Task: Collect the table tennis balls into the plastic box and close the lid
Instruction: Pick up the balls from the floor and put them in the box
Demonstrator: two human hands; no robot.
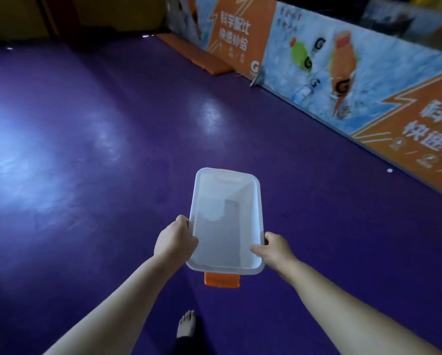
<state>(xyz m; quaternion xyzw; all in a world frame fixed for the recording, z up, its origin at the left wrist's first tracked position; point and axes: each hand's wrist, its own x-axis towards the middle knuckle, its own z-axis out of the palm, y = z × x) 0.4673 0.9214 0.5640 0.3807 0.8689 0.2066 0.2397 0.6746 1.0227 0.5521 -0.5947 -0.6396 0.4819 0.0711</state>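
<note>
From my head camera, my left hand (175, 242) and right hand (273, 249) each gripped a near corner of the plastic box (226, 221), held over the purple floor (86, 149), its long axis pointing away from me. One table tennis ball (389, 170) lay far right by the banner (368, 98), nearer my right hand. I couldn't tell whether the lid was on.

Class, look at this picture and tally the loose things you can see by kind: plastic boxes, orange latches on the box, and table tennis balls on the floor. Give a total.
Plastic box: 1, held by the left hand and right hand
Orange latches: 2, near and far
Table tennis ball: 1, on the floor by the banner
Total: 4
</note>
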